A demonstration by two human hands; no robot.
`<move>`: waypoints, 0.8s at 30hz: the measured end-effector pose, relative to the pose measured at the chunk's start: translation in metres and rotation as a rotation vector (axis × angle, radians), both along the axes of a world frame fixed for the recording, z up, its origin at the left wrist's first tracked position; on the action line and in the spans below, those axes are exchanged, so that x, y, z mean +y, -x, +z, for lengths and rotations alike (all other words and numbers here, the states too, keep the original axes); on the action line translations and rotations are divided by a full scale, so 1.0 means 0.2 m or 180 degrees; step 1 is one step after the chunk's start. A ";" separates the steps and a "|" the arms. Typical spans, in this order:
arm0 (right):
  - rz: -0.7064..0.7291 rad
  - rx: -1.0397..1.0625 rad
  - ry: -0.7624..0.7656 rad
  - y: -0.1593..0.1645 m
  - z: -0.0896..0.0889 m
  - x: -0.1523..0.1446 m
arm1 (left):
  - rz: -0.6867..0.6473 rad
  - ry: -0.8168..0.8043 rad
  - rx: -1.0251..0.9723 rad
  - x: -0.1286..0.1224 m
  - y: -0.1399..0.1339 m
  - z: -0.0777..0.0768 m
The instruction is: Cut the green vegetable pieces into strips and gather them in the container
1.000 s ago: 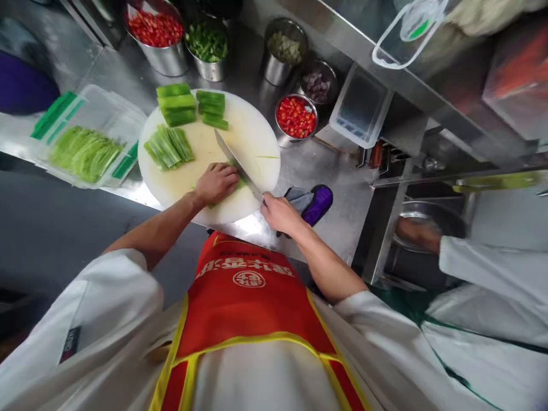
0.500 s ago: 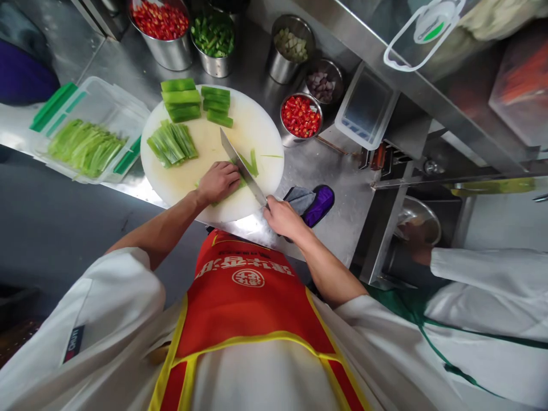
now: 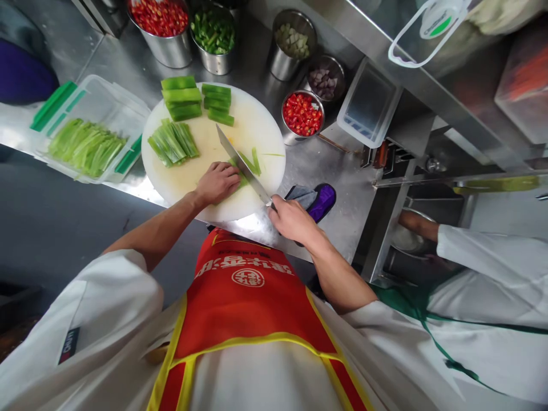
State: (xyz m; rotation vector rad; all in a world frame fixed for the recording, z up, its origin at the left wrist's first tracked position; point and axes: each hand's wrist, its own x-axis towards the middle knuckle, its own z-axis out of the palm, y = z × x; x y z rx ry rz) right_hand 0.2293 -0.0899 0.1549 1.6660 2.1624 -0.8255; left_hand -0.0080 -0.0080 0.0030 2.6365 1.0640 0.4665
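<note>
A stainless-steel counter (image 3: 346,182) runs through the kitchen, white glare pooling along its near edge. Below it at left lies a smooth, dark grey floor (image 3: 77,222). At upper right a steel shelf (image 3: 466,117) stands above counter height; near it, a metal-edged recess (image 3: 393,231) sits in shadow.

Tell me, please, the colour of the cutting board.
The cutting board is white, yellowish toward the middle, seen in the head view.
</note>
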 end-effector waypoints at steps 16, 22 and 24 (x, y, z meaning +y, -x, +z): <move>0.0026 0.0023 0.0031 0.02 -0.02 0.01 | 0.0035 0.0086 -0.0211 0.00 0.00 0.01; -0.0058 -0.0070 0.0112 0.03 -0.03 0.01 | 0.0077 0.0153 -0.0364 -0.01 0.00 0.00; -0.0003 0.0010 0.0075 0.02 -0.02 0.01 | 0.0085 0.0208 -0.0426 -0.01 0.00 -0.01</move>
